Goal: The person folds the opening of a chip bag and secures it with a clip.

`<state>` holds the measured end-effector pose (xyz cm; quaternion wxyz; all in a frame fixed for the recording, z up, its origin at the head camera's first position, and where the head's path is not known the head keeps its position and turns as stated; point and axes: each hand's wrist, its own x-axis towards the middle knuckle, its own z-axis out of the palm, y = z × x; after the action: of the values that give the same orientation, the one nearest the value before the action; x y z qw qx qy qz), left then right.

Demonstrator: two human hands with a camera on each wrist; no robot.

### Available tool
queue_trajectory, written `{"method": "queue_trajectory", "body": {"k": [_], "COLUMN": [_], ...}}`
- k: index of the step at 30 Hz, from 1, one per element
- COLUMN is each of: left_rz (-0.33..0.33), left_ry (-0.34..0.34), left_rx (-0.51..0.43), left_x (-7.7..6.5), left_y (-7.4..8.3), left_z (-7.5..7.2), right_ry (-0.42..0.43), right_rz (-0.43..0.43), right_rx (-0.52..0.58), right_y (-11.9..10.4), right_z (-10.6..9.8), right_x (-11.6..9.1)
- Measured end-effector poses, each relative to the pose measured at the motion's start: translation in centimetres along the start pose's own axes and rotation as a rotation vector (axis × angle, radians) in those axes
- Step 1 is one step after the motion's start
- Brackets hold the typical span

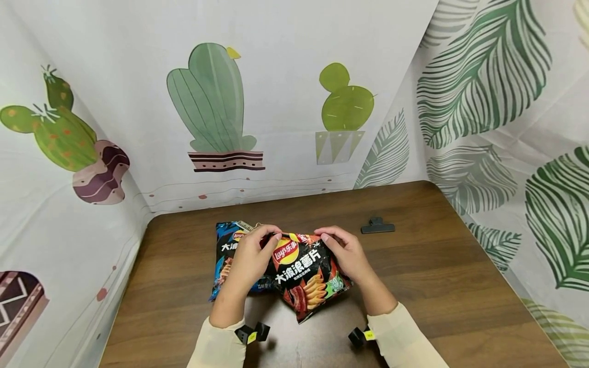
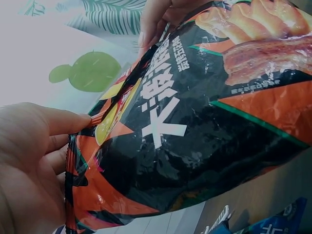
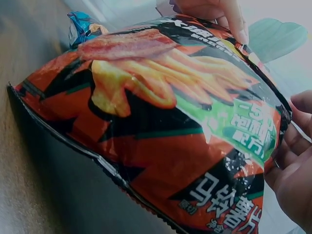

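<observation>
Caution, left to right, by judgement: possible snagging on the blue bag (image 1: 222,263), lying on the table (image 1: 437,266) beneath and left of the left hand (image 1: 253,253), from a low leftward shift; possible slip of the red bag (image 1: 306,276), from a loosened pinch at either top corner; possible torn edge or crushed contents, from an uneven pull or excess squeeze by the right hand (image 1: 349,253). Left hand: nearly closed, thumb and fingers pinching the top left corner. Red bag: between both hands, front tilted upward. Right hand: nearly closed, pinching the top right corner. Clip (image 1: 377,226): on the table, beyond and right of the right hand, untouched.
</observation>
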<state>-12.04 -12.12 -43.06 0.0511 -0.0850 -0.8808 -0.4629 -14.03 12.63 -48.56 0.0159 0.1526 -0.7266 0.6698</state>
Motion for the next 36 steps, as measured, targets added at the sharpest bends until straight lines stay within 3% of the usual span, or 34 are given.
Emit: {"method": "queue_trajectory", "body": {"k": [26, 36], "left_rz": [-0.051, -0.048], "left_ry": [0.018, 0.019], "left_rx": [-0.016, -0.021], "left_x": [0.0, 0.1], "left_y": [-0.1, -0.2], "left_z": [0.1, 0.2], "right_ry": [0.048, 0.093], "right_rz": [0.027, 0.078], "right_rx": [0.045, -0.011], "right_y": [2.5, 3.1], "right_z": [-1.8, -3.1], "right_x": [0.7, 0.7]}}
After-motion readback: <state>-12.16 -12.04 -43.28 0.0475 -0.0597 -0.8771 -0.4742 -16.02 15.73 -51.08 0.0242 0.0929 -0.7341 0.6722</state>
